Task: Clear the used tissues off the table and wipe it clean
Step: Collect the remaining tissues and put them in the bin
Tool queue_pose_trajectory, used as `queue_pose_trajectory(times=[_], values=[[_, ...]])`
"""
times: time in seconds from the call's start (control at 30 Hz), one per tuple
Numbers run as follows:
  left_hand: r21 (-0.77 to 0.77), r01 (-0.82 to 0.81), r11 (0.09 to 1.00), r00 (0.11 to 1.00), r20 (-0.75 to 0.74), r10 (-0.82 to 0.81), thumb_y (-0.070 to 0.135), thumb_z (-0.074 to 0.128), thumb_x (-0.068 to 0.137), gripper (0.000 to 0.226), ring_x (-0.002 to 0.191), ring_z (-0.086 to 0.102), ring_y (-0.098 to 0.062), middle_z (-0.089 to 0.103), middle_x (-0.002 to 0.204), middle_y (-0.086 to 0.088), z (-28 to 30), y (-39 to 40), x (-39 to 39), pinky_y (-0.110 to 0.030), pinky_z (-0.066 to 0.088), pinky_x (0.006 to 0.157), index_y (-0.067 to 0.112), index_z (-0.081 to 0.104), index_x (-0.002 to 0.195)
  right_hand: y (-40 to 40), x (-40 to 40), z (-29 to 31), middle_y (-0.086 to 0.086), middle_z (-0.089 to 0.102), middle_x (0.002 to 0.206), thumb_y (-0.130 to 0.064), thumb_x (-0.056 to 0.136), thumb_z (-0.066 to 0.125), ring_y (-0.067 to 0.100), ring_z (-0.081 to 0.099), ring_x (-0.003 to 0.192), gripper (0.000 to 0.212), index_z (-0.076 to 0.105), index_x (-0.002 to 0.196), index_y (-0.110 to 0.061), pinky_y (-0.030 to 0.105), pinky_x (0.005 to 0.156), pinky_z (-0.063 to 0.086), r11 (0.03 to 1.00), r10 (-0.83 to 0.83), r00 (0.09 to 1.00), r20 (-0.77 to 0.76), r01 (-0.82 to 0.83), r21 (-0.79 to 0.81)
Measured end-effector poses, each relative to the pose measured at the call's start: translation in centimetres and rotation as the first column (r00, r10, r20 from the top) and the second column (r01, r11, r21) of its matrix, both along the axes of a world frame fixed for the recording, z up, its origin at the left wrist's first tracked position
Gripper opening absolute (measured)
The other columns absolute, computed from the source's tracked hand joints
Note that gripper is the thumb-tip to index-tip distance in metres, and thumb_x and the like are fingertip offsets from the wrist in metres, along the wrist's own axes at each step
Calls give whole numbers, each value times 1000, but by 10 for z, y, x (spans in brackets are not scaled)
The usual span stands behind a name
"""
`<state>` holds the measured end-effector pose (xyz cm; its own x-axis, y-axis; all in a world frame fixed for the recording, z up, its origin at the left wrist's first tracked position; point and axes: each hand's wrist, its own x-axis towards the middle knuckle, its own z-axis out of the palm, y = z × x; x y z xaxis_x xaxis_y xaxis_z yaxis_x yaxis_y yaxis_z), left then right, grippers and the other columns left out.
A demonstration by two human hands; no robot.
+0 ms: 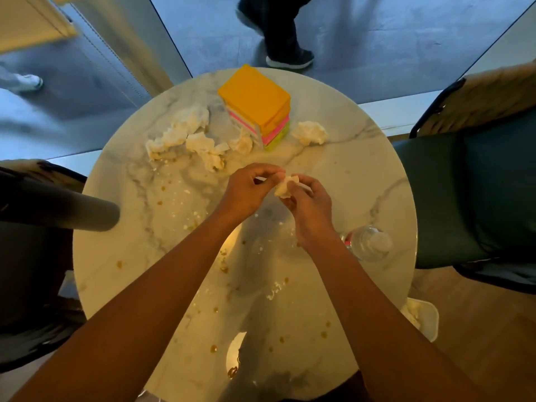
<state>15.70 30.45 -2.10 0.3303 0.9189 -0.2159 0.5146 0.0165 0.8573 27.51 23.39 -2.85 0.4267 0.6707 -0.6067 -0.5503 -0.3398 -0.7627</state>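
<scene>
Both the left hand [249, 185] and right hand [309, 204] pinch one crumpled tissue [285, 186] just in front of the sticky-note stack [256, 104]. It looks light, soft and tearable; a whole-wad pinch suits. More used tissues [185, 132] lie left of the stack.

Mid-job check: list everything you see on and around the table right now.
table: one, white marble, round, centre, spotted with brown stains and crumbs
loose tissues: several crumpled, white, far side; one right of the notes
sticky notes: one stack, orange, pink and green, far centre
bottle: one, clear, right edge
chairs: two, dark, left and right
white bin: one, floor, lower right
passers-by: legs beyond the table
held tissue: one, white, between both hands
left hand, right hand: above table centre
</scene>
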Motion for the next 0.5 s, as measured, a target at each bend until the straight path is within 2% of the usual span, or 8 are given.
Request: queue_pose_trajectory(times=[0.1,0.2,0.27,0.37,0.43,0.5], values=[[227,103,968,995,-42,-96,25,62,100,20,100,61,-2,69,112,8,6,18,22,-6,44,84,17,73,114,-1,5,-6,10,73,102,-6,93,70,25,71,97,13,72,98,-17,32,81,61,994,-97,995,-19,96,-48],[399,398,826,917,-208,-341,17,60,98,21,110,61,-16,67,118,-6,11,48,62,-13,40,95,12,70,115,-9,7,-11,6,73,101,-9,92,72,23,71,97,13,72,98,-20,33,86,61,992,-97,995,-25,94,-87],[378,540,752,832,-377,-407,11,57,98,28,125,56,-25,59,135,-11,8,63,90,-23,39,103,13,66,124,-14,8,-14,6,73,104,-9,92,73,23,72,98,14,72,101,-20,33,86,61,991,-100,994,-36,97,-91],[257,608,751,687,-644,-336,8,54,101,44,147,32,-27,34,161,-5,-5,73,115,-38,37,114,28,55,140,-20,11,-16,12,72,107,-6,92,71,22,70,95,16,71,107,-12,24,73,59,988,-134,990,-39,130,-80],[189,624,758,610,-725,-321,15,54,102,43,150,25,-30,25,165,-4,-14,75,120,-44,36,116,36,54,140,-21,11,-16,11,71,103,-5,93,70,19,69,89,15,70,108,-10,20,67,56,985,-150,989,-16,148,-87],[157,618,770,587,-744,-319,22,53,103,40,149,27,-33,25,164,-5,-19,77,118,-47,38,115,40,55,138,-22,12,-17,8,71,98,-5,93,69,18,68,86,13,70,104,-12,20,66,56,983,-161,987,-7,160,-89]])
